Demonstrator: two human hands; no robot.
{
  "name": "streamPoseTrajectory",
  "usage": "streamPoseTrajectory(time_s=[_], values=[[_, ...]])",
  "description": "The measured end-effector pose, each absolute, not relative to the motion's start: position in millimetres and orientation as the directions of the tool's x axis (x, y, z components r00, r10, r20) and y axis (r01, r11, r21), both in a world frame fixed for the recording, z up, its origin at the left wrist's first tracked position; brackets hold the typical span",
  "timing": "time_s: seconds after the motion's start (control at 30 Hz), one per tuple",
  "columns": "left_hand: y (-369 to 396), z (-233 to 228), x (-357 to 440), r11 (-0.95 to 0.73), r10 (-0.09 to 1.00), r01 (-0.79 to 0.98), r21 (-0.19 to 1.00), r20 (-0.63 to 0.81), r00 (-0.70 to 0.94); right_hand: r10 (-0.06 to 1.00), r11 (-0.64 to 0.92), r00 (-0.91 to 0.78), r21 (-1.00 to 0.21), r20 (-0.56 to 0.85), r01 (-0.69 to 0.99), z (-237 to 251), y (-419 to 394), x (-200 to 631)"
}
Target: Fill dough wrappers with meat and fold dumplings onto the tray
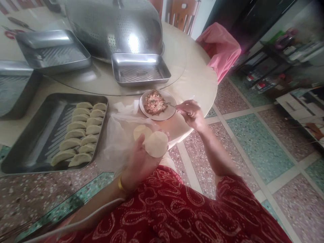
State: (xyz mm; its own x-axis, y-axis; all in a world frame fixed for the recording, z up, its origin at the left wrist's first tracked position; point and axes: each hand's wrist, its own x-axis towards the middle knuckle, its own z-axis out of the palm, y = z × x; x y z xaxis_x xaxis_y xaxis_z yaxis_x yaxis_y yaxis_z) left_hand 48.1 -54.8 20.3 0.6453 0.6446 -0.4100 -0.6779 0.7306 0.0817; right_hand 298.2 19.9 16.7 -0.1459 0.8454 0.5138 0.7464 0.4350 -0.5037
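A round pale dumpling wrapper rests across the fingers of my left hand, thumb up at its left side. Behind it, another round wrapper shows over a crumpled clear plastic bag. My right hand pinches the handle of a thin metal utensil. Its far end dips into the minced filling, so its shape is hidden. The filling is heaped on a white plate near the table edge. To the left, folded dumplings lie in two rows in a dark metal tray.
On the round glass turntable sit two metal trays and a large perforated steel dome. A third metal tray is at far left. Pink cloth drapes a chair at the right.
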Motion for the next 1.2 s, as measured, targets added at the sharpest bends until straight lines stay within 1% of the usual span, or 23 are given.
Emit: streamPoseTrajectory(time_s=[0.13,0.33,0.57,0.67,0.8,0.97,1.1,1.2], values=[[-54.7,20.0,47.9,0.742,0.637,-0.666,0.083,-0.399,0.66,0.867,0.435,-0.2,-0.497,0.455,0.751,17.4,19.0,300.2],[-55.2,23.0,48.1,0.73,0.644,-0.676,0.1,-0.431,0.632,0.869,0.477,-0.267,-0.562,0.416,0.676,27.7,8.9,301.6],[-56.9,21.9,44.2,0.737,0.644,-0.669,0.094,-0.4,0.652,0.857,0.485,-0.263,-0.523,0.443,0.701,40.0,12.7,297.5],[-57.1,21.2,42.6,0.732,0.65,-0.674,0.103,-0.401,0.645,0.855,0.508,-0.325,-0.531,0.404,0.678,34.6,20.8,289.1],[-56.6,22.6,41.7,0.726,0.655,-0.679,0.112,-0.413,0.633,0.828,0.561,-0.41,-0.544,0.382,0.624,33.7,21.4,286.6],[-56.4,28.2,43.3,0.721,0.65,-0.683,0.114,-0.451,0.611,0.842,0.539,-0.407,-0.545,0.353,0.642,49.8,16.0,295.2],[-56.7,30.1,44.9,0.722,0.651,-0.682,0.118,-0.451,0.611,0.794,0.607,-0.449,-0.535,0.409,0.587,49.8,23.1,288.4],[-56.7,29.8,44.2,0.722,0.655,-0.681,0.122,-0.438,0.616,0.779,0.622,-0.512,-0.551,0.361,0.556,43.1,28.8,280.6]])
